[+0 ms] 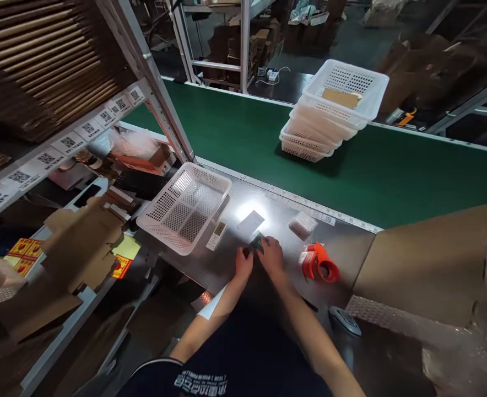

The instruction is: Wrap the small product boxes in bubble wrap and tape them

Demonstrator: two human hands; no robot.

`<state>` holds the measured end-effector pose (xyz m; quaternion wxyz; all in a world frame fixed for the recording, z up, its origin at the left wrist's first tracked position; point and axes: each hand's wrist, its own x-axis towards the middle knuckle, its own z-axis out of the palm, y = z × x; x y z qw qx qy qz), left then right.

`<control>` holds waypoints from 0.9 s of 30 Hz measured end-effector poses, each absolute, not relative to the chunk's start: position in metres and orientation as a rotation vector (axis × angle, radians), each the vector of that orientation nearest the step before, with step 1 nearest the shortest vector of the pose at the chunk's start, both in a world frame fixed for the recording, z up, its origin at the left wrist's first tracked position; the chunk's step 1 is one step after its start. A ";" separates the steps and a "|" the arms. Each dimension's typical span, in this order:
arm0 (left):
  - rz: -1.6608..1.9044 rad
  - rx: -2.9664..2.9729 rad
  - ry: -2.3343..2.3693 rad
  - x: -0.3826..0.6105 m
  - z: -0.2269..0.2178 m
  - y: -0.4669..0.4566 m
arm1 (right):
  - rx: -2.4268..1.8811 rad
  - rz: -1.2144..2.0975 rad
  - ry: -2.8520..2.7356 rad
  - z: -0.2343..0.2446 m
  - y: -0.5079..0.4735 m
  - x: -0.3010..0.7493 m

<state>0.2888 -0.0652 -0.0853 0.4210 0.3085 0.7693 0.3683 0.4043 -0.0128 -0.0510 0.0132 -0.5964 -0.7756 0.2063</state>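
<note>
My right hand (271,256) is closed over a small, flat dark-green packet (257,240) on the metal worktop; its fingers hide part of it. Close on the left, my left hand (244,263) has its fingers curled together beside the packet's near edge. Something small and dark shows at its fingertips, too small to name. A white paper slip (250,221) lies just beyond the packet. To the left is a slim white-and-gold box (217,235), beside a white perforated basket (150,221). A bubble-wrapped item (303,225) and a red tape dispenser (318,262) are to the right.
Behind the worktop runs a green conveyor belt (235,132) carrying stacked white baskets (313,144). A large cardboard box (425,264) and bubble wrap flank the right, near a grey computer mouse (345,321). Shelving with flat cartons (53,60) rises at the left.
</note>
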 end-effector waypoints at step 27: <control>1.079 0.769 1.648 0.238 -0.075 -0.139 | -1.879 0.966 -2.686 -0.043 -0.041 0.373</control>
